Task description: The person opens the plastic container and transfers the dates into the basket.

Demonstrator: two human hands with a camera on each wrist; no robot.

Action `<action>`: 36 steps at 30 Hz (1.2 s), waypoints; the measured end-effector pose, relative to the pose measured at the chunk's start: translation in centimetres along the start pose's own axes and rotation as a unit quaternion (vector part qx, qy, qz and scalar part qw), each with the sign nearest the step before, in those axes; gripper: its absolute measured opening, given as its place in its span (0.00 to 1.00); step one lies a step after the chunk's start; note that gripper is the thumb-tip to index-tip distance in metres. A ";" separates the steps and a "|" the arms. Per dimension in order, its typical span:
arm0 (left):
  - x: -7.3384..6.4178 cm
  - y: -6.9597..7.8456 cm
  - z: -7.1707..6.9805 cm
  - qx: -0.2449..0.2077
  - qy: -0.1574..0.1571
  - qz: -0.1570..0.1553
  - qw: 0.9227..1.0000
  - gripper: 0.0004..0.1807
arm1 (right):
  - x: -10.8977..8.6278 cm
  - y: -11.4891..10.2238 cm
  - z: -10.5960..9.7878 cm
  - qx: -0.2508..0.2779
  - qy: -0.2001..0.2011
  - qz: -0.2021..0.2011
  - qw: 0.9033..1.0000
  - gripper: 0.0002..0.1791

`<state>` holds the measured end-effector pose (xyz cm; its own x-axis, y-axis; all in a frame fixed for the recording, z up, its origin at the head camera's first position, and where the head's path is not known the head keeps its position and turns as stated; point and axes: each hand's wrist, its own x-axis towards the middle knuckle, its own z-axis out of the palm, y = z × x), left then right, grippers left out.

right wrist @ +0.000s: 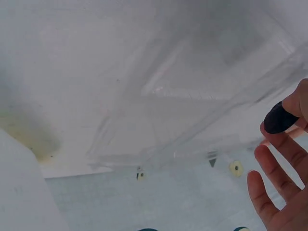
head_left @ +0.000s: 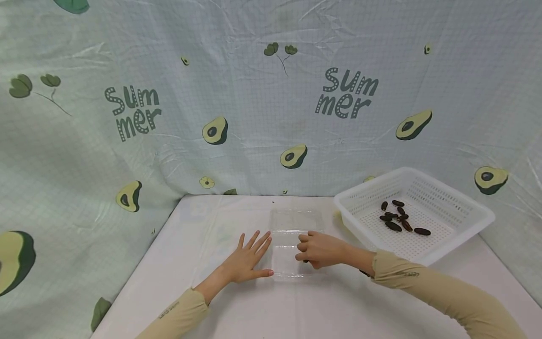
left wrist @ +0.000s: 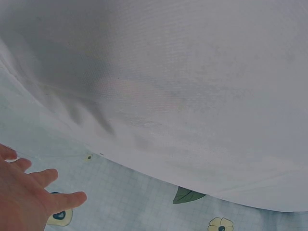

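Note:
A clear plastic clamshell box [head_left: 285, 264] lies opened out on the table, its other half [head_left: 296, 220] folded back toward the wall. My right hand [head_left: 323, 249] is over the near half and pinches a small dark oval piece [right wrist: 280, 118] between thumb and fingers. The piece is smooth and nearly black; its kind is not clear. Fingers spread, my left hand [head_left: 250, 263] is at the box's left edge, thumb tip and fingertips right by the rim. Nothing is in its grasp. In the left wrist view the same hand [left wrist: 24, 192] shows at the lower left.
A white perforated plastic basket [head_left: 459, 245] stands at the right, with several dark elongated pieces [head_left: 393, 226] on its floor. The white table [head_left: 203, 226] meets a hanging cloth [head_left: 254, 94] printed with avocados at the back and sides.

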<state>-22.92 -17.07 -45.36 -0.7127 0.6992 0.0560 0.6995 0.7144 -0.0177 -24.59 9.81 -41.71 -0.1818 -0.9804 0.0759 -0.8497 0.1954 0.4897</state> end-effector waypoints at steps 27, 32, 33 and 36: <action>0.0 0.0 -0.1 -0.002 -0.004 -0.001 1.000 0.48 | -8.0 4.5 -5.5 -0.014 0.041 0.114 0.993 0.14; 0.0 0.0 -0.1 -0.003 -0.006 -0.002 1.000 0.48 | -11.2 6.2 -5.4 -0.013 0.052 0.168 0.984 0.14; 0.1 0.0 0.0 -0.003 -0.005 -0.001 1.000 0.48 | -11.8 6.5 -5.3 -0.011 0.053 0.180 0.982 0.14; 0.1 0.0 0.1 -0.002 -0.001 0.003 1.000 0.48 | -13.6 7.4 -5.1 0.000 0.052 0.212 0.976 0.14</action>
<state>-23.02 -17.04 -45.41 -0.7092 0.7029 0.0542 0.7033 0.7107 -0.0144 -25.92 24.48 -34.66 -0.4658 -0.8085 0.3595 -0.7091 0.5841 0.3949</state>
